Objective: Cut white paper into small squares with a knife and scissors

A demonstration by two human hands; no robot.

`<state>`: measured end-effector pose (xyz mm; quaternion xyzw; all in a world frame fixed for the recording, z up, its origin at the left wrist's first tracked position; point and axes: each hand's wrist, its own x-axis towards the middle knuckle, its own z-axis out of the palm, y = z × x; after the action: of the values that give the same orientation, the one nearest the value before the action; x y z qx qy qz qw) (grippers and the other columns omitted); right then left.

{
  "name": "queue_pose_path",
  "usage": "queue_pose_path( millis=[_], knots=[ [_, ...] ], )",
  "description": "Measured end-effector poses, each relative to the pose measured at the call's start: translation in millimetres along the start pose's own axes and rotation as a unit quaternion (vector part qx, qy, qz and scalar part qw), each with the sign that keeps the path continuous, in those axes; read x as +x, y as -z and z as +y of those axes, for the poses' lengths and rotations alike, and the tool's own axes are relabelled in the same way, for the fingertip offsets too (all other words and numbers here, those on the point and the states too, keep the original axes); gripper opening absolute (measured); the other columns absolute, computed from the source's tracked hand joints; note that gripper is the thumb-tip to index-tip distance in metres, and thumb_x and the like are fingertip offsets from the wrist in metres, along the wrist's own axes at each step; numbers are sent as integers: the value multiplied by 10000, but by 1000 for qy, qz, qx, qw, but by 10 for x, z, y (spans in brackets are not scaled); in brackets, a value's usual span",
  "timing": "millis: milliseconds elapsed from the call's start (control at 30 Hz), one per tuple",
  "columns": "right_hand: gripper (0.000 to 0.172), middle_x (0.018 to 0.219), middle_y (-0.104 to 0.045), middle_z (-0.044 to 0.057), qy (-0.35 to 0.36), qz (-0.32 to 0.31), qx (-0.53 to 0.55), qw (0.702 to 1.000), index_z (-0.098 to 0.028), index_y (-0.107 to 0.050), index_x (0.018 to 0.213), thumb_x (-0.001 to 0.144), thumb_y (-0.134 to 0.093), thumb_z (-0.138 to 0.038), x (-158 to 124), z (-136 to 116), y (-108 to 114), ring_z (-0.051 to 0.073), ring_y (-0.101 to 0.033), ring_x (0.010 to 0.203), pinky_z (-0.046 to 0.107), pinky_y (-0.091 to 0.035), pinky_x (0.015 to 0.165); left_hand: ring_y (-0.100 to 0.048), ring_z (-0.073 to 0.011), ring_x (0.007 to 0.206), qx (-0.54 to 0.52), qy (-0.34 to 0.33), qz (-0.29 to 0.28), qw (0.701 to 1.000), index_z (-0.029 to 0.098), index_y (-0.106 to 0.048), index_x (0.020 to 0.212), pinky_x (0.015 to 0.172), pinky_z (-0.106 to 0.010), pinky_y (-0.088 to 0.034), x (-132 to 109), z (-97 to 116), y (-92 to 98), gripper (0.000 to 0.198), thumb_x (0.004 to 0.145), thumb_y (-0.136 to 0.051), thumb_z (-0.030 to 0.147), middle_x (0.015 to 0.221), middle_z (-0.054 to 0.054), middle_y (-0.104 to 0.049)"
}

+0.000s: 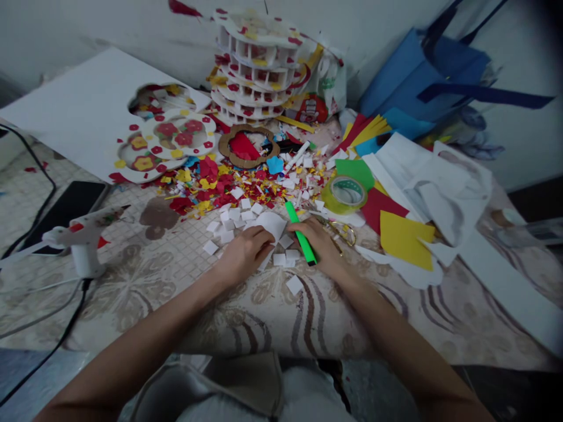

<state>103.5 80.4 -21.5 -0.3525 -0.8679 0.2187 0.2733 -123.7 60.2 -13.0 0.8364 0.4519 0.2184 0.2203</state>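
My left hand [247, 249] has its fingers closed on the edge of a white foam-board piece [272, 223] with a rounded far side. My right hand [319, 240] is closed around a bright green utility knife [301, 233], whose black end points toward me. The knife's far tip lies beside the white piece; its blade is too small to make out. Small white foam squares [226, 225] are scattered around both hands, and a single square [294, 285] lies nearer to me. Gold-handled scissors [343, 233] lie just right of my right hand, partly hidden by it.
Coloured paper scraps [215, 181] are heaped beyond my hands, before a tiered white model [259, 64]. A tape roll [345, 193], a yellow sheet [405, 240] and white offcuts lie right. A glue gun [85, 240] and phone [70, 208] are left; a blue bag [422, 76] stands behind.
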Motion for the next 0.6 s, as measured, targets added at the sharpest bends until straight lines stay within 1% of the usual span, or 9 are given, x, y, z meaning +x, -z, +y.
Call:
queue_pose_path(
  millis=[67, 133, 233, 300, 367, 433, 500, 600],
  knots=[
    [397, 957, -563, 76, 0, -7, -11, 1000, -232, -526, 1183, 795, -515, -148, 15, -12, 0, 264, -517, 919, 375, -431, 772, -616, -187, 858, -1, -2, -1, 1000, 165, -615, 924, 772, -302, -495, 4, -2, -3, 121, 916, -494, 167, 917, -59, -642],
    [386, 922, -551, 65, 2, 2, -14, 1000, -231, -537, 1158, 778, -536, -166, 14, -8, -9, 258, -520, 892, 368, -435, 759, -613, -186, 856, -7, -4, -2, 1000, 161, -613, 928, 771, -303, -496, 6, -5, -9, 122, 918, -491, 163, 917, -61, -639],
    [349, 900, -553, 52, -5, 38, -10, 999, -231, -543, 1137, 793, -534, -174, -20, 22, -37, 242, -538, 861, 353, -437, 737, -610, -186, 862, -21, -1, 10, 1000, 157, -607, 936, 771, -306, -498, 3, -10, -28, 117, 915, -492, 155, 923, -67, -632],
    [318, 893, -566, 48, -12, 66, -14, 998, -237, -545, 1128, 818, -523, -172, -51, 38, -59, 239, -549, 851, 351, -437, 726, -610, -175, 850, -39, 5, 31, 999, 158, -600, 959, 754, -297, -503, -1, -4, -50, 103, 905, -512, 165, 944, -70, -623],
    [282, 884, -579, 46, -14, 89, -21, 996, -247, -549, 1108, 837, -526, -173, -75, 37, -77, 241, -557, 843, 357, -439, 719, -609, -157, 819, -71, 14, 56, 996, 162, -588, 995, 729, -282, -508, -4, 22, -79, 116, 894, -552, 207, 970, -69, -615],
    [257, 867, -585, 39, -10, 111, -26, 993, -262, -551, 1092, 854, -532, -167, -86, 15, -93, 241, -564, 836, 360, -442, 711, -608, -139, 792, -113, 29, 71, 991, 169, -576, 1028, 702, -265, -511, -2, 68, -109, 175, 873, -598, 249, 988, -60, -615],
    [245, 850, -587, 29, -3, 129, -31, 991, -278, -554, 1074, 860, -544, -160, -88, -19, -107, 237, -569, 822, 357, -446, 697, -607, -126, 768, -161, 51, 72, 983, 174, -568, 1048, 667, -244, -507, 5, 121, -135, 225, 846, -630, 250, 973, -42, -627],
    [235, 822, -586, 15, 7, 146, -36, 989, -290, -567, 1040, 854, -558, -147, -95, -57, -127, 225, -579, 795, 353, -453, 684, -599, -108, 721, -219, 82, 58, 971, 177, -573, 1041, 622, -214, -487, 24, 173, -149, 201, 842, -591, 194, 880, -9, -640]
  ],
)
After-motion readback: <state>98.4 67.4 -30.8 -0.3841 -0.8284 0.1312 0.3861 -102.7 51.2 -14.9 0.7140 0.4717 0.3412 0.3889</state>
